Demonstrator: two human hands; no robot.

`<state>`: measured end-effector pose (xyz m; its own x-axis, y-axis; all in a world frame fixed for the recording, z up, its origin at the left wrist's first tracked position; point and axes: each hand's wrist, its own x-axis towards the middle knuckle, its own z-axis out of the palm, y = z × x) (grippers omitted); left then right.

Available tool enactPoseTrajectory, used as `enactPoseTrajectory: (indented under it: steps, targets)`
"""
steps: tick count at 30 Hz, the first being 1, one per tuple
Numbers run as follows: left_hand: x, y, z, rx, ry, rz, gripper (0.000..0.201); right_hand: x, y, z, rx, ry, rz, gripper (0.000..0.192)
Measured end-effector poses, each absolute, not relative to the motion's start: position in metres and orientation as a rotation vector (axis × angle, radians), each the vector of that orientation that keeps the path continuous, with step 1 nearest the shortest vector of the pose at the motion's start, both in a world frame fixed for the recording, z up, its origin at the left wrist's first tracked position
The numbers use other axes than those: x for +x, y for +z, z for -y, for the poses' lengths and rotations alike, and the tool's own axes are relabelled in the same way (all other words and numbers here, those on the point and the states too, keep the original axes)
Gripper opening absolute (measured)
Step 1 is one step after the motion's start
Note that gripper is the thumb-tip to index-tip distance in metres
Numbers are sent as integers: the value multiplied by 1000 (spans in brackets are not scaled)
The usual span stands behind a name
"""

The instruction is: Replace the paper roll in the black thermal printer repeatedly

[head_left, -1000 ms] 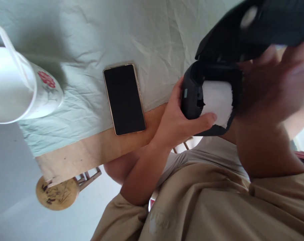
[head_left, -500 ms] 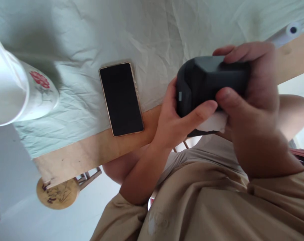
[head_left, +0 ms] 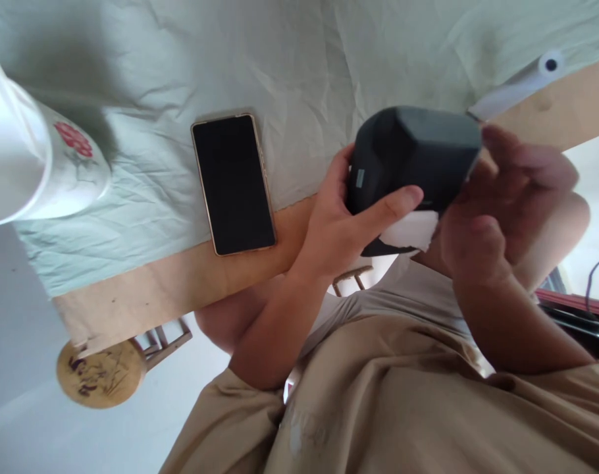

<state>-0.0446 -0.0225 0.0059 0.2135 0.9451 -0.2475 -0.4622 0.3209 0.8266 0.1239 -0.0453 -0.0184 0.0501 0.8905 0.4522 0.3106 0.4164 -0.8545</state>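
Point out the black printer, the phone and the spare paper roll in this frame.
black printer (head_left: 418, 151), head view, on its closed dark lid.
phone (head_left: 233, 184), head view, middle of its dark screen.
spare paper roll (head_left: 514, 89), head view, on its white side.

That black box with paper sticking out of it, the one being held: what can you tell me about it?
The black plastic box with rounded corners looks matte and smooth, with a small pale tab on its left face. Its lid is shut, and a strip of white paper pokes out underneath. It is held tilted in the air at the table's near edge. The left hand grips its left side with the thumb across the front; the right hand supports its right end.
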Motion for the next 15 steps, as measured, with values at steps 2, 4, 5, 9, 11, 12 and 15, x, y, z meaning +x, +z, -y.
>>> enactPoseTrajectory:
  steps: [2, 4, 5, 9, 11, 12, 15]
  targets:
    - [-45, 5, 22, 661, 1113, -850, 40, 137, -22, 60, -1068, 522, 1465, 36]
    - [-45, 3, 22, 679, 1141, -862, 41, 150, -23, 76, -1100, 511, 1529, 27]
    - [-44, 2, 22, 701, 1159, -885, 43, 156, -23, 85, -1124, 533, 1577, 25]
    - [-39, -3, 23, 757, 1221, -957, 64, 168, -30, 126, -1235, 790, 1814, 27]
    - [-38, -5, 25, 807, 1247, -1002, 67, 170, -36, 146, -1248, 924, 1953, 23]
    - [-37, -6, 26, 850, 1267, -1037, 66, 172, -39, 156, -1240, 987, 2016, 21]
    - [-34, -6, 29, 994, 1341, -1139, 62, 180, -45, 180, -1264, 1064, 2084, 20]
